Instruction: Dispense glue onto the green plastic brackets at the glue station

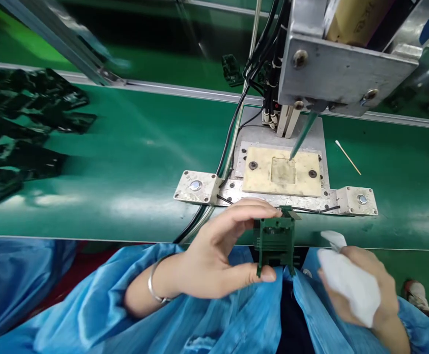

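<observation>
My left hand (221,255) grips a dark green plastic housing (276,238) by its left side, thumb below and fingers above. The housing has slots and two prongs pointing toward me. It is held up in front of the press fixture, over the table's front edge. To its right, my right hand (369,280) is closed around a crumpled white cloth (350,282), which may be a wipe; one corner sticks up past the fingers. The two hands are apart. Behind the housing lies a cream fixture plate (264,184) with a shallow rectangular recess.
Above the plate hangs a metal press head (343,73) with a thin rod (304,130) slanting down. Button boxes (196,186) flank the base. A cotton swab (348,157) lies right. Dark parts (33,128) are heaped at left. Black cables (232,123) run beside the press.
</observation>
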`<state>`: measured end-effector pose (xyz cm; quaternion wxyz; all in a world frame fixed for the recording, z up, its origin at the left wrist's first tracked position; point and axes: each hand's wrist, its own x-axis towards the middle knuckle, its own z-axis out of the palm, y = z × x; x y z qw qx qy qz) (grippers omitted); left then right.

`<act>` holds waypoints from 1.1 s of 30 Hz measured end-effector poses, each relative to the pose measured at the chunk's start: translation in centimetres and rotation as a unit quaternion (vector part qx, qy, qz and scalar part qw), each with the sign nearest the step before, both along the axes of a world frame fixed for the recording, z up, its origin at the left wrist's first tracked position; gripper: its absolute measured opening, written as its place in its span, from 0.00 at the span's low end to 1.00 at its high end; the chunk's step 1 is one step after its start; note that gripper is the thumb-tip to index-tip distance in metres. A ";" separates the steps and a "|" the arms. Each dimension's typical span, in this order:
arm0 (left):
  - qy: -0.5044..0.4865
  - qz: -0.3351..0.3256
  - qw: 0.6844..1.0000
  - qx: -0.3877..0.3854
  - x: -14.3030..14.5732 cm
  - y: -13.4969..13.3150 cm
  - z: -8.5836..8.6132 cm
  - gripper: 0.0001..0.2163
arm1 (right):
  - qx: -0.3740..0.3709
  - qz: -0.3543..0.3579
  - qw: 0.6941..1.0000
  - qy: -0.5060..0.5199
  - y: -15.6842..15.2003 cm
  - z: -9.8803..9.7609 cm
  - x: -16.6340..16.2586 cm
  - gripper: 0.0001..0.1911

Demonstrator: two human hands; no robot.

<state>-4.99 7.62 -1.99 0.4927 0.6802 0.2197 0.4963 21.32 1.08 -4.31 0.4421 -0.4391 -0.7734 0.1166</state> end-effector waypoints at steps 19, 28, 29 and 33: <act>0.065 0.055 0.985 0.153 0.5 -0.5 2.4 0.28 | 0.102 0.102 0.985 -0.097 2.4 2.6 -4.2 0.17; 0.039 0.067 0.987 0.144 0.4 0.0 2.2 0.27 | 0.095 0.097 0.986 -0.092 3.0 3.0 -5.9 0.19; 0.046 0.068 0.987 0.139 0.3 -0.1 2.2 0.27 | 0.089 0.100 0.987 -0.087 3.1 2.8 -5.9 0.18; 0.083 0.067 0.990 0.093 -0.6 -0.6 2.5 0.28 | 0.081 0.051 0.992 -0.077 2.6 0.9 -3.8 0.09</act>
